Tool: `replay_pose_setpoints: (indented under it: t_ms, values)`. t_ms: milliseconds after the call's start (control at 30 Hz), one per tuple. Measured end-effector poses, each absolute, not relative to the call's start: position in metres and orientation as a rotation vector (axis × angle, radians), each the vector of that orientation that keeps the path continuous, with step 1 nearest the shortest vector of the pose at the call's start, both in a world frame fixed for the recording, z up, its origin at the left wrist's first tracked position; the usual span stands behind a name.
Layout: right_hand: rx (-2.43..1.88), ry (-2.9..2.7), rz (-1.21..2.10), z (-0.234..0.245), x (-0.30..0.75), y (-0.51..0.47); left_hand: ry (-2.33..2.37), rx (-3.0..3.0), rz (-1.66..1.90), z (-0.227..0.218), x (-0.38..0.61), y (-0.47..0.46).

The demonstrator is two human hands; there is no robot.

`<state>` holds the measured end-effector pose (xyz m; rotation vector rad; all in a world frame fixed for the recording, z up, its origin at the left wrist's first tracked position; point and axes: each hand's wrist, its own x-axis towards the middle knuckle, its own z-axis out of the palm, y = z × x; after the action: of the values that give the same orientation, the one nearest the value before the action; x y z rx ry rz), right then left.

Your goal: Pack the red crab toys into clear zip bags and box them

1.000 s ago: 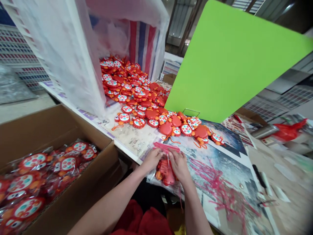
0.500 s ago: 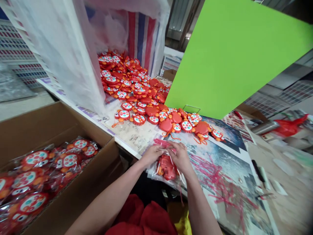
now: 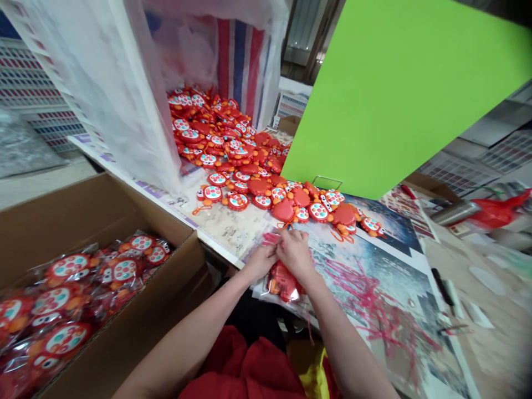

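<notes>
At the table's near edge lies a clear plastic bag (image 3: 284, 284) with a red and orange crab-like toy inside. My left hand (image 3: 262, 260) grips the pink-edged top of this bag, its fingers closed. Close against it, my right hand (image 3: 296, 254) is curled over the same top edge, fingers bent and partly hidden. Just beyond my hands lie loose red toys (image 3: 319, 211) with white oval faces, coloured dots and orange cords. They spread back into a larger heap (image 3: 224, 133) in a striped woven sack.
An open cardboard box (image 3: 166, 266) at the left holds several bagged toys (image 3: 68, 267). A large green board (image 3: 386, 100) stands behind the table. Torn pink strips (image 3: 366, 299) lie to the right, near a black-handled tool (image 3: 442, 287).
My right hand has shifted left and closed in over the bag's top edge, nearer my left hand. The bag stays at the table edge. The view has shifted slightly.
</notes>
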<state>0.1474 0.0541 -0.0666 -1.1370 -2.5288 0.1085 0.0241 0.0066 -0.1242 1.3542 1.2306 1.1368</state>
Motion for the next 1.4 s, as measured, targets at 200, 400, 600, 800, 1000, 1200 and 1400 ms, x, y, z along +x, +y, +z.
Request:
replay_pose_setpoints:
  t_ms: [200,400,600,800,1000,1200,1400]
  values:
    - [-1.784,-1.942,0.090,-0.085,0.245,0.085,1.174,1.112,1.174,-0.127,0.030,0.005]
    - [-1.755,-1.863,0.187,-0.077,0.317,0.063,1.255,1.232,1.163,-0.129,0.028,0.006]
    - [-1.427,-2.225,0.277,-0.063,0.214,0.041,1.214,1.334,1.176,-0.128,0.027,0.006]
    - [-1.276,-2.387,0.128,-0.067,0.157,0.049,1.200,1.432,1.142,-0.114,0.025,0.002]
    - [-1.558,-2.236,-0.170,-0.081,0.222,0.066,1.216,1.275,1.146,-0.121,0.028,0.002]
    - [-2.202,-1.853,-0.449,-0.119,0.365,0.043,1.200,1.205,1.134,-0.132,0.027,0.006]
    - [-2.115,-1.673,-0.480,-0.111,0.379,0.016,1.166,1.095,1.149,-0.132,0.029,0.007]
